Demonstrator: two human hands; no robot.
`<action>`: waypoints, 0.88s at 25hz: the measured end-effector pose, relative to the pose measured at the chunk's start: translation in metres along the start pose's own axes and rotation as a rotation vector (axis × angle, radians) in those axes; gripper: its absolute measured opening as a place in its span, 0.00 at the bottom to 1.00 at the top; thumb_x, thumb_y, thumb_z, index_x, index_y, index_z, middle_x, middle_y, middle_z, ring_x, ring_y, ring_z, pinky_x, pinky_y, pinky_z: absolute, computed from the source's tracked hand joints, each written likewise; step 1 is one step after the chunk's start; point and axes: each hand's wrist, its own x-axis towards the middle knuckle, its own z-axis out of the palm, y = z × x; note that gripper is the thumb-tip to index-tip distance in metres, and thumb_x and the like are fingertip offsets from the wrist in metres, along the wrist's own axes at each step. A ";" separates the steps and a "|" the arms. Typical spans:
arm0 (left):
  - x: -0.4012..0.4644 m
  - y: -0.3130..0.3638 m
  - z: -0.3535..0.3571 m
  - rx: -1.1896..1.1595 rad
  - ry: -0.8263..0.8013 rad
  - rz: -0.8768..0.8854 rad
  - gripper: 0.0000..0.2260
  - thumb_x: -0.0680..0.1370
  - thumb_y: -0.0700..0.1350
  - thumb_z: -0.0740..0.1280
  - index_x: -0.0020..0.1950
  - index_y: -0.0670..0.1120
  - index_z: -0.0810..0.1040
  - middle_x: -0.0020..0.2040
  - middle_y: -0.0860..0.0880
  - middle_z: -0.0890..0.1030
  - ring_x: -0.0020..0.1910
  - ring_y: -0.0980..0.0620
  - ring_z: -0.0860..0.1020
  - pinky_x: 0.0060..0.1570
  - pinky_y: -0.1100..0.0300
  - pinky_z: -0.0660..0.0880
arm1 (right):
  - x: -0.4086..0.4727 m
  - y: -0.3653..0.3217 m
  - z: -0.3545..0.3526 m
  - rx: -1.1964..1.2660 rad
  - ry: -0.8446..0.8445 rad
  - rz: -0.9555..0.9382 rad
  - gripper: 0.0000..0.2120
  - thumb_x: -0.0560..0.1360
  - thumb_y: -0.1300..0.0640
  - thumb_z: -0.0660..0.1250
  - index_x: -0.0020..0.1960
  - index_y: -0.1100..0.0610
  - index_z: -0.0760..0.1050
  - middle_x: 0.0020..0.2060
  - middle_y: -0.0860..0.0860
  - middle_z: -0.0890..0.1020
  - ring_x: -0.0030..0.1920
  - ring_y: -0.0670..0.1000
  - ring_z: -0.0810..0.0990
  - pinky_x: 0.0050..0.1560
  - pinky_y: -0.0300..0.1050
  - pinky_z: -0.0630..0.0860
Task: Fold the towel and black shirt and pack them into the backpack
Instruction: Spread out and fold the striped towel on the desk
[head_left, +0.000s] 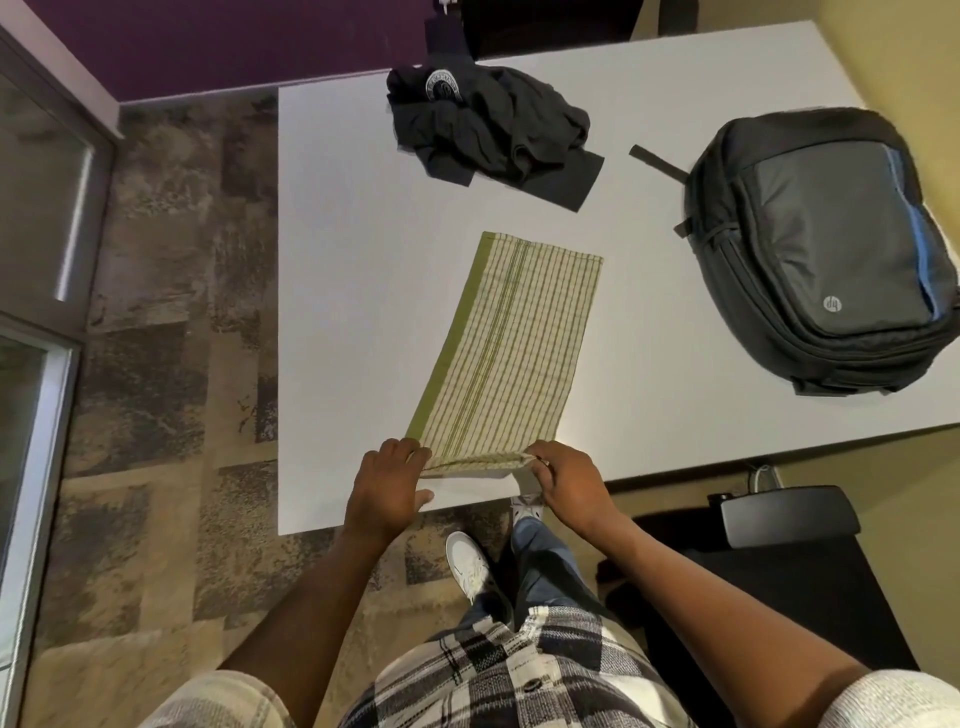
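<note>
A black-and-white plaid shirt (498, 670) with dark buttons is worn, its short sleeves (218, 699) in a paler, cream-grey weave. Blue jeans (540, 566) and white sneakers (467, 564) are seen below. The forearms are left bare.

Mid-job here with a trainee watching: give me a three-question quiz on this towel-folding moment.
1. True or false: the black shirt is already folded.
2. Which hands grip the striped towel at its near end? A) left hand only B) right hand only C) both
3. Fill in: the backpack lies on the white table, to the towel's ____.

Key: 1 false, it lies crumpled. 2 C. 3 right.
</note>
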 end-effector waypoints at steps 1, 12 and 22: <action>0.001 0.002 -0.001 0.003 0.015 -0.011 0.22 0.66 0.51 0.79 0.57 0.48 0.80 0.54 0.49 0.80 0.50 0.46 0.78 0.44 0.53 0.74 | 0.001 -0.002 -0.001 0.037 0.005 0.002 0.09 0.81 0.59 0.62 0.55 0.55 0.81 0.50 0.51 0.85 0.48 0.51 0.80 0.45 0.46 0.75; 0.039 0.003 -0.047 -0.515 0.219 -0.288 0.05 0.78 0.45 0.70 0.53 0.47 0.81 0.48 0.52 0.82 0.48 0.52 0.78 0.46 0.62 0.73 | 0.014 -0.013 -0.028 0.180 0.126 0.153 0.08 0.82 0.60 0.61 0.45 0.54 0.74 0.38 0.48 0.79 0.37 0.44 0.75 0.35 0.32 0.67; 0.100 0.017 -0.095 -0.964 0.332 -0.473 0.05 0.78 0.42 0.70 0.53 0.45 0.81 0.45 0.53 0.82 0.43 0.58 0.79 0.41 0.69 0.74 | 0.043 -0.012 -0.067 0.291 0.291 0.176 0.08 0.82 0.58 0.62 0.45 0.54 0.76 0.37 0.46 0.79 0.38 0.45 0.76 0.37 0.40 0.69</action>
